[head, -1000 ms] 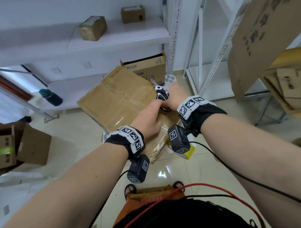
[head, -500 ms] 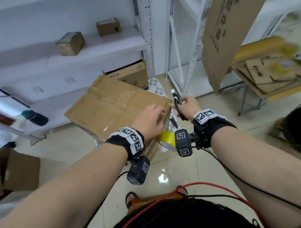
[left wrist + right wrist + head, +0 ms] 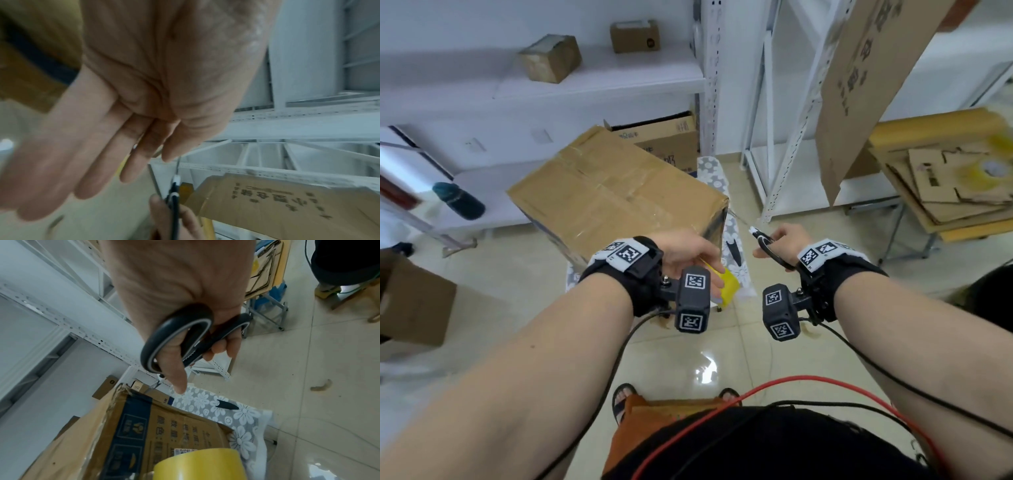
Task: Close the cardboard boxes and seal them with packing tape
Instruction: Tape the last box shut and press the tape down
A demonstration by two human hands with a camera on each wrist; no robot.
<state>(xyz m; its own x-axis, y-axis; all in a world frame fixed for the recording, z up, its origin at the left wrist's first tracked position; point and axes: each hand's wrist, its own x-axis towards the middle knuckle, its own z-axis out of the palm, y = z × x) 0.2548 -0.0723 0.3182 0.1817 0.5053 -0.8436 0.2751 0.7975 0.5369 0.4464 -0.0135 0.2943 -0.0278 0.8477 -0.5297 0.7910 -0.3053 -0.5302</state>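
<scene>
1 closed cardboard box [image 3: 616, 192], glossy tape along seam, creased top

A large brown cardboard box [image 3: 616, 192] is sitting closed, clear tape shining along its top seam, on a white flowered cloth [image 3: 726, 233], while a yellow roll of packing tape [image 3: 727, 286] is hanging at its near corner.

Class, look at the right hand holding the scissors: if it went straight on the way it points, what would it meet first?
Probably the flowered cloth beside the box; the right hand and scissors point down toward it, though depth is unclear.
</scene>
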